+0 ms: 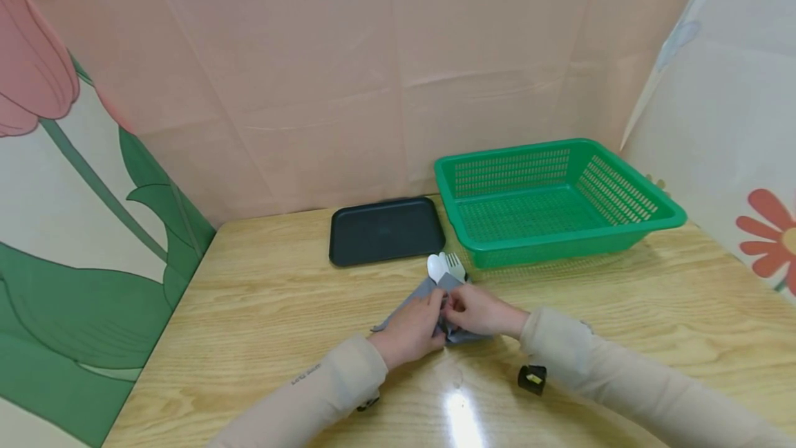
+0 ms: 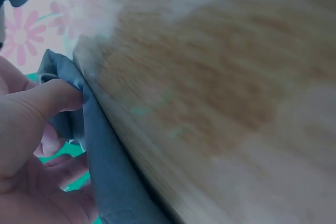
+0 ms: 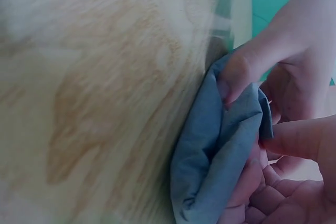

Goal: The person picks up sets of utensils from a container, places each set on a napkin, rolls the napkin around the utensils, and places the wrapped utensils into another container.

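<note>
A grey-blue cloth [image 1: 418, 292] lies folded around a white spoon [image 1: 436, 267] and a white fork [image 1: 455, 267], whose heads stick out at its far end. Their handles are hidden in the folds. My left hand [image 1: 410, 329] grips the cloth from the left; in the left wrist view its thumb presses on the upper edge of the cloth [image 2: 113, 166]. From the right, my right hand [image 1: 481, 310] pinches a gathered fold, close beside the left fingers. The right wrist view shows the bunched cloth [image 3: 231, 140] with fingers of both hands at it.
Behind the hands, a black tray [image 1: 387, 232] lies by the back wall. To its right stands a green slotted basket [image 1: 572, 244]. All of this is on a wood-grain table [image 1: 261, 296], with printed sheets hanging at the back and sides.
</note>
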`<state>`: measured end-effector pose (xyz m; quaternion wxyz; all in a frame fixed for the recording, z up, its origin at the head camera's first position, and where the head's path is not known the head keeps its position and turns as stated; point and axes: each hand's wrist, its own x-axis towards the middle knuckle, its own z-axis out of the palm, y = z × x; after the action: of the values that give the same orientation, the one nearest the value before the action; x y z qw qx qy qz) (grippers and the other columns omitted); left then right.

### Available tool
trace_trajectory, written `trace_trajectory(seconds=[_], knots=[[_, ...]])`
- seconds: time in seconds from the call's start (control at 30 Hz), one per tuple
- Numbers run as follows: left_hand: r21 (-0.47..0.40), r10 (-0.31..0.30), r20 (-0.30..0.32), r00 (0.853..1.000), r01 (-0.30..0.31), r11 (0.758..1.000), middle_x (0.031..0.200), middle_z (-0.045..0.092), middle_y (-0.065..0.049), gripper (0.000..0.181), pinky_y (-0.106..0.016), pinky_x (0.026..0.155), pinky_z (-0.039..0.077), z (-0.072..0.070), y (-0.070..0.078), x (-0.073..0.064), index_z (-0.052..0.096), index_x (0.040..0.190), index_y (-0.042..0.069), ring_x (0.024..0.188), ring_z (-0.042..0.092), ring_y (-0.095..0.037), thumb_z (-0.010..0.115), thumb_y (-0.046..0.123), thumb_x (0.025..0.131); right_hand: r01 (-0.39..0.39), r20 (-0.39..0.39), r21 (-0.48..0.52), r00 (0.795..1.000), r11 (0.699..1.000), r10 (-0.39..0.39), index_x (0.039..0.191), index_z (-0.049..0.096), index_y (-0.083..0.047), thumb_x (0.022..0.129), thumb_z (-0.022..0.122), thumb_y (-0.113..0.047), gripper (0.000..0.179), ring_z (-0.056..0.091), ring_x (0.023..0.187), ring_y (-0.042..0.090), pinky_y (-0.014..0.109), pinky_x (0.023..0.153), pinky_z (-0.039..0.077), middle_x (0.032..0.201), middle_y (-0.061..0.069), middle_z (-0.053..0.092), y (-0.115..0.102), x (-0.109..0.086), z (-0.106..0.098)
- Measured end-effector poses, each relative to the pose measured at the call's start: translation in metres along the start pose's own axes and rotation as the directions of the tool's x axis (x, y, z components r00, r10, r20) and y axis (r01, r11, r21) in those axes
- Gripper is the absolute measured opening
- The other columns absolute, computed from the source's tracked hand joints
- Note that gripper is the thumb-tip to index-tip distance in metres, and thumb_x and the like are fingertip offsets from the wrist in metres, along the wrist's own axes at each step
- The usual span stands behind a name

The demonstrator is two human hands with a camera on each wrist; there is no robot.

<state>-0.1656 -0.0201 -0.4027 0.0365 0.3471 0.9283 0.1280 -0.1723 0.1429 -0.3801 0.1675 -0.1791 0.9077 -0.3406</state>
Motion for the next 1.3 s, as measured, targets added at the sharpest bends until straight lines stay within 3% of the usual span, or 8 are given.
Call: trace_trajectory(seconds=[0.4,0.6,0.73,0.87,0.97,1.1,1.3], knots=[[-0.078,-0.037,0.015,0.999,0.038,0.996,0.112,0.063,-0.009,0.060,-0.026,0.084,0.047,-0.002,-0.001,-0.002,0.037,0.129,0.005,0.097,0.060,-0.017,0.069,0.021,0.081,0.027,-0.026,-0.013,0.999,1.000,-0.027,0.071,0.059,-0.005,0.088,0.058,-0.011,0.018,0.048,0.056,0.006,0.021,0.052,0.040,0.062,0.000,0.058,0.005,0.000,0.004],[-0.088,-0.028,0.014,1.000,0.029,0.996,0.114,0.062,-0.009,0.059,-0.026,0.088,0.047,-0.003,-0.002,-0.002,0.038,0.128,0.005,0.101,0.060,-0.017,0.070,0.022,0.081,0.011,0.008,0.013,1.000,1.000,-0.011,0.075,0.063,-0.004,0.087,0.056,-0.006,0.014,0.054,0.062,0.007,0.022,0.058,0.044,0.068,0.002,0.064,0.005,0.000,0.004],[-0.137,-0.014,0.042,0.999,0.019,0.990,0.120,0.060,-0.009,0.062,-0.025,0.092,0.045,-0.008,-0.003,-0.003,0.038,0.127,0.006,0.107,0.058,-0.018,0.074,0.024,0.079,0.062,0.035,0.005,0.997,0.998,-0.062,0.079,0.064,-0.002,0.081,0.059,0.000,0.006,0.052,0.064,0.006,0.020,0.060,0.043,0.071,0.001,0.064,0.008,0.001,0.002],[-0.240,0.000,0.087,0.996,0.021,0.971,0.116,0.059,-0.007,0.061,-0.020,0.087,0.044,-0.015,-0.003,-0.004,0.042,0.123,0.006,0.101,0.057,-0.013,0.076,0.028,0.077,0.148,0.061,-0.014,0.987,0.989,-0.146,0.081,0.065,-0.001,0.075,0.062,0.001,0.006,0.049,0.062,0.003,0.017,0.057,0.042,0.070,0.000,0.062,0.011,0.001,0.000],[-0.355,-0.014,0.109,0.994,0.052,0.934,0.100,0.059,-0.010,0.050,-0.017,0.070,0.040,-0.018,-0.003,-0.004,0.047,0.115,0.006,0.081,0.051,-0.008,0.073,0.030,0.080,0.196,0.070,-0.035,0.979,0.980,-0.193,0.081,0.065,0.000,0.074,0.066,-0.001,0.008,0.048,0.061,0.001,0.016,0.056,0.041,0.068,0.000,0.061,0.012,0.001,0.001],[-0.441,-0.023,0.116,0.993,0.072,0.895,0.085,0.056,-0.011,0.036,-0.016,0.060,0.034,-0.018,-0.003,-0.004,0.050,0.102,0.004,0.068,0.040,-0.005,0.070,0.027,0.083,0.216,0.052,-0.046,0.975,0.975,-0.214,0.082,0.063,-0.001,0.071,0.071,-0.003,0.013,0.045,0.061,0.001,0.017,0.056,0.040,0.066,-0.001,0.057,0.012,-0.001,0.003],[-0.399,-0.044,0.120,0.992,0.089,0.913,0.080,0.058,-0.006,0.021,-0.013,0.063,0.037,-0.016,-0.003,-0.002,0.056,0.087,0.002,0.068,0.042,-0.002,0.068,0.017,0.079,0.237,0.010,-0.083,0.971,0.968,-0.237,0.083,0.058,-0.005,0.072,0.071,-0.005,0.016,0.042,0.060,0.001,0.017,0.055,0.037,0.065,-0.003,0.051,0.013,-0.004,0.006]])
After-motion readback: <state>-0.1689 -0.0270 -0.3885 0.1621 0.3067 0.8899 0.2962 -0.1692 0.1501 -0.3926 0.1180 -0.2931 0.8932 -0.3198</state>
